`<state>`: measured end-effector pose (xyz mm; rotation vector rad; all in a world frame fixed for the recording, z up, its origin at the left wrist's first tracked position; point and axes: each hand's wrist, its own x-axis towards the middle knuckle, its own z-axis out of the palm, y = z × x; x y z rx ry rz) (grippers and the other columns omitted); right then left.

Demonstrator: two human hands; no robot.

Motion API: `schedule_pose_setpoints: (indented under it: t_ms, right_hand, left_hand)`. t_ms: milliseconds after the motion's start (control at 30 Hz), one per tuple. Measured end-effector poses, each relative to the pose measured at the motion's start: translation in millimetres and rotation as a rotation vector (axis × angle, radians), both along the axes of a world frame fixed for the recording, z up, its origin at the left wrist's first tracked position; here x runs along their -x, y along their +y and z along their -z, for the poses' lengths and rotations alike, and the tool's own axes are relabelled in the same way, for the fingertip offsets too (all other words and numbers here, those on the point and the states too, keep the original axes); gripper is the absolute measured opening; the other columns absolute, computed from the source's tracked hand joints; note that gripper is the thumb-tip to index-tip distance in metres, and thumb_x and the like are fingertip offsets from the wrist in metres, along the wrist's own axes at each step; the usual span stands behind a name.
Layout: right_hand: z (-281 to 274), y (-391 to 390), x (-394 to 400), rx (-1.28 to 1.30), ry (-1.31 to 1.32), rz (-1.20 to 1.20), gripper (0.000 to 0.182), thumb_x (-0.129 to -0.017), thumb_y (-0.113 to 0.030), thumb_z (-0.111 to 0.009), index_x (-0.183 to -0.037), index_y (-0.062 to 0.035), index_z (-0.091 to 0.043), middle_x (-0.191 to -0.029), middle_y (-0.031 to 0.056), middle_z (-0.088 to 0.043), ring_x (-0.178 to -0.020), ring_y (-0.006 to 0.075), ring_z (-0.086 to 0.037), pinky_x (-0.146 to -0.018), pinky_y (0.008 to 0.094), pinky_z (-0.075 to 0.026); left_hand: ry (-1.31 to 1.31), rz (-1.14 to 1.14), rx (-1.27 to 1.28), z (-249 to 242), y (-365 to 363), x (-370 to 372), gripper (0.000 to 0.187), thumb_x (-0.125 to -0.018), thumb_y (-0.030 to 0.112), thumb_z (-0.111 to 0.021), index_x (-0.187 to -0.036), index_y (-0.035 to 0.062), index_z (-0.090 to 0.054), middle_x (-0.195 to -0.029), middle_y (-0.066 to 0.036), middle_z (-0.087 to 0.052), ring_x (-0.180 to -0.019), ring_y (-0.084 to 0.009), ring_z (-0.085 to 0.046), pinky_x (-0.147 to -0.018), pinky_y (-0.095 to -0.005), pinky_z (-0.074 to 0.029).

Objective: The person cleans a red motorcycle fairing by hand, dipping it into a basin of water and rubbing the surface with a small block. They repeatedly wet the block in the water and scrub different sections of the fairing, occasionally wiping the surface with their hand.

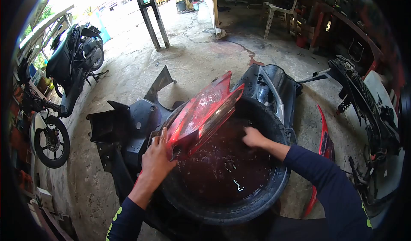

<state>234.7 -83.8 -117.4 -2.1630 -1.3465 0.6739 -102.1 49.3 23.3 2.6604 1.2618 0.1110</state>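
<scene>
My left hand (157, 162) grips the lower end of a red motorcycle fairing panel (205, 106), its fingers wrapped round the edge. The panel is wet and tilts up over the left side of a large black tub (233, 215). Dark reddish-brown water (220, 172) fills part of the tub. My right hand (254, 137) is at the water, right of the panel and apart from it. Its fingers are curled closed; whatever they hold, if anything, is hidden.
Black plastic fairing parts (135, 121) lie left of the tub, and another dark part (274, 87) lies behind it. A slim red trim piece (323, 147) rests on the concrete to the right. A motorcycle (70, 65) stands at left, a stripped frame (359, 95) at right, a chair (282, 12) behind.
</scene>
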Motion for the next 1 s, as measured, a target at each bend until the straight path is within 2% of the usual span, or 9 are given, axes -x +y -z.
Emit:
schedule_pose_setpoints:
  t_ms: [33, 100, 133, 267, 400, 500, 567, 867, 1000]
  right_hand:
    - [-31, 1, 10, 0.005, -0.088, -0.002, 0.047, -0.080, -0.011, -0.059, -0.123, 0.0079, -0.057, -0.105, 0.0322, -0.069, -0.102, 0.0462, -0.067, -0.092, 0.0522, -0.053]
    - [-78, 7, 22, 0.010, -0.175, -0.002, 0.051, -0.081, -0.012, -0.059, -0.127, 0.0074, -0.052, -0.102, 0.0320, -0.069, -0.099, 0.0460, -0.068, -0.092, 0.0537, -0.053]
    - [-88, 10, 24, 0.025, -0.276, -0.003, 0.054, -0.081, -0.012, -0.060, -0.130, 0.0059, -0.049, -0.098, 0.0315, -0.069, -0.096, 0.0456, -0.069, -0.090, 0.0540, -0.053]
    - [-81, 21, 5, 0.056, -0.466, -0.028, 0.066, -0.079, -0.012, -0.062, -0.139, 0.0087, -0.042, -0.090, 0.0285, -0.070, -0.088, 0.0434, -0.070, -0.082, 0.0513, -0.056]
    - [-104, 20, 9, 0.093, -0.622, -0.061, 0.080, -0.078, -0.013, -0.063, -0.148, 0.0131, -0.034, -0.088, 0.0232, -0.072, -0.081, 0.0373, -0.073, -0.074, 0.0453, -0.059]
    - [-119, 19, 12, 0.021, -0.753, -0.048, 0.078, -0.078, -0.013, -0.062, -0.146, 0.0145, -0.036, -0.084, 0.0195, -0.072, -0.076, 0.0321, -0.074, -0.068, 0.0413, -0.060]
    - [-124, 21, 13, 0.021, -0.812, -0.065, 0.075, -0.079, -0.013, -0.061, -0.144, 0.0155, -0.038, -0.083, 0.0185, -0.072, -0.074, 0.0300, -0.074, -0.065, 0.0402, -0.060]
    - [-154, 17, 59, -0.210, -1.012, -0.163, 0.063, -0.084, -0.011, -0.056, -0.139, 0.0182, -0.044, -0.081, 0.0132, -0.068, -0.068, 0.0244, -0.071, -0.054, 0.0372, -0.058]
    - [-164, 10, 83, -0.323, -0.952, -0.250, 0.064, -0.081, -0.012, -0.059, -0.137, 0.0169, -0.047, -0.080, 0.0146, -0.067, -0.067, 0.0246, -0.070, -0.052, 0.0377, -0.057]
  left_hand:
    - [-0.001, -0.001, 0.004, -4, 1, -1, 0.114, -0.064, 0.028, -0.090, -0.157, 0.0115, -0.027, -0.134, -0.018, -0.054, -0.115, -0.0400, -0.061, -0.095, -0.0461, -0.052]
    - [-0.044, 0.050, 0.013, -8, 4, -1, 0.100, -0.065, 0.027, -0.089, -0.151, 0.0071, -0.041, -0.131, -0.018, -0.057, -0.113, -0.0381, -0.063, -0.094, -0.0446, -0.052]
    - [-0.227, 0.056, 0.024, -7, 6, 0, 0.085, -0.066, 0.024, -0.086, -0.142, 0.0041, -0.054, -0.118, -0.017, -0.063, -0.109, -0.0360, -0.065, -0.092, -0.0426, -0.052]
    - [-0.257, 0.049, -0.041, -16, 12, -2, 0.081, -0.067, 0.020, -0.084, -0.141, 0.0035, -0.056, -0.098, -0.016, -0.067, -0.094, -0.0341, -0.068, -0.087, -0.0408, -0.052]
    - [-0.298, 0.050, -0.012, -23, 7, -3, 0.080, -0.068, 0.019, -0.083, -0.141, 0.0029, -0.056, -0.098, -0.017, -0.067, -0.090, -0.0322, -0.068, -0.084, -0.0396, -0.052]
    - [-0.286, 0.013, 0.037, -38, 4, -5, 0.074, -0.071, 0.021, -0.081, -0.140, 0.0033, -0.057, -0.108, -0.019, -0.067, -0.097, -0.0370, -0.068, -0.087, -0.0424, -0.053]
    - [-0.347, 0.013, 0.016, -43, 2, -8, 0.077, -0.070, 0.017, -0.081, -0.141, 0.0017, -0.056, -0.095, -0.017, -0.065, -0.085, -0.0276, -0.066, -0.081, -0.0361, -0.052]
    - [-0.448, -0.012, 0.003, -41, 1, -16, 0.078, -0.073, 0.014, -0.081, -0.144, -0.0006, -0.052, -0.098, -0.015, -0.066, -0.089, -0.0223, -0.066, -0.087, -0.0342, -0.051]
    - [-0.559, 0.021, 0.019, -43, 3, -18, 0.077, -0.073, 0.019, -0.080, -0.143, -0.0005, -0.053, -0.098, -0.017, -0.064, -0.089, -0.0294, -0.065, -0.086, -0.0363, -0.050]
